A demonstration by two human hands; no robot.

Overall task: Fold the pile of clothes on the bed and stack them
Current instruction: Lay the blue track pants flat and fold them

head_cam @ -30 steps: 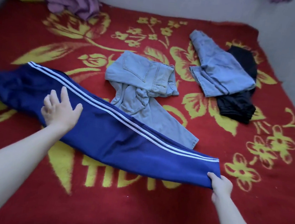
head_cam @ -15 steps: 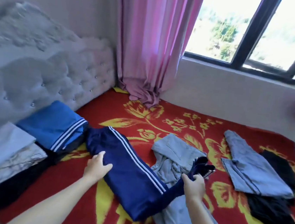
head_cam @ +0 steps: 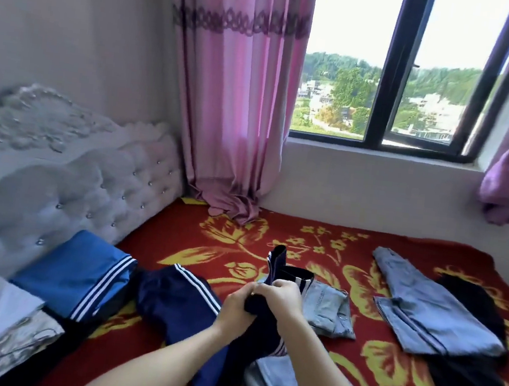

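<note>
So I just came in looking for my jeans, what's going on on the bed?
A person is folding clothes. Both hands, left and right, grip the leg end of the navy striped track pants, brought over toward the waist. A folded blue garment lies by the headboard. Two pairs of light jeans wait unfolded on the red blanket: one beneath the hands, another to the right on a black garment.

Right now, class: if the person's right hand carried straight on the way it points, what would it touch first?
The right hand points left toward the left hand, both gripping the navy track pants. It would likely meet the left hand first, though depth is unclear.
</note>
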